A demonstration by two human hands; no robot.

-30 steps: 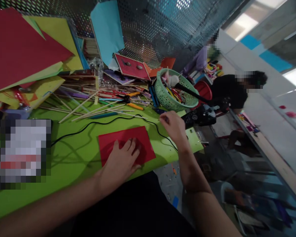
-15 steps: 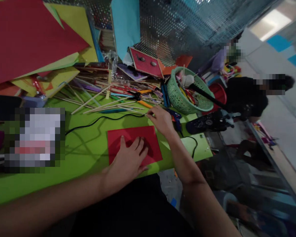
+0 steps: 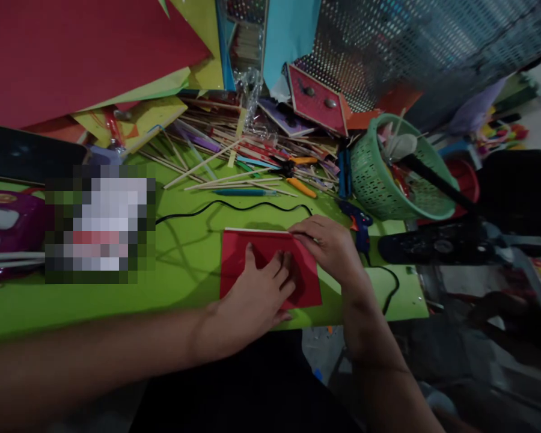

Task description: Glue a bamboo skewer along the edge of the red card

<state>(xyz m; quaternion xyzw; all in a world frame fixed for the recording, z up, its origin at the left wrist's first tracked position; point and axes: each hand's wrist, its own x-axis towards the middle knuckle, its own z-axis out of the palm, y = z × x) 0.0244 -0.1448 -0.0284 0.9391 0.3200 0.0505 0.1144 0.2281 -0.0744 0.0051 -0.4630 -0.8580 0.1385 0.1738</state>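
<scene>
A red sheet of card [image 3: 234, 264] lies flat on the green table in front of me. My left hand [image 3: 261, 285] rests on it with fingers spread. Along the card's far edge runs a thin pale stick [image 3: 256, 230]. My right hand [image 3: 322, 240] pinches the stick's right end between thumb and fingers, at the card's far right corner. A dark blue glue gun [image 3: 358, 222] lies just beyond that hand, and a black cord [image 3: 252, 205] crosses the table behind the card.
Behind lie many loose bamboo sticks [image 3: 225, 183], orange-handled pliers [image 3: 297, 177] and a teal pen [image 3: 243, 192]. A green basket [image 3: 374, 180] stands at the right beside a black stand [image 3: 433, 246]. At left are a blurred-out object [image 3: 108, 222] and a purple device [image 3: 13, 222].
My right hand has come back from the sticks towards me with a thin stick, which now lies along the card's far edge. My left hand stays on the card. The view has shifted.
</scene>
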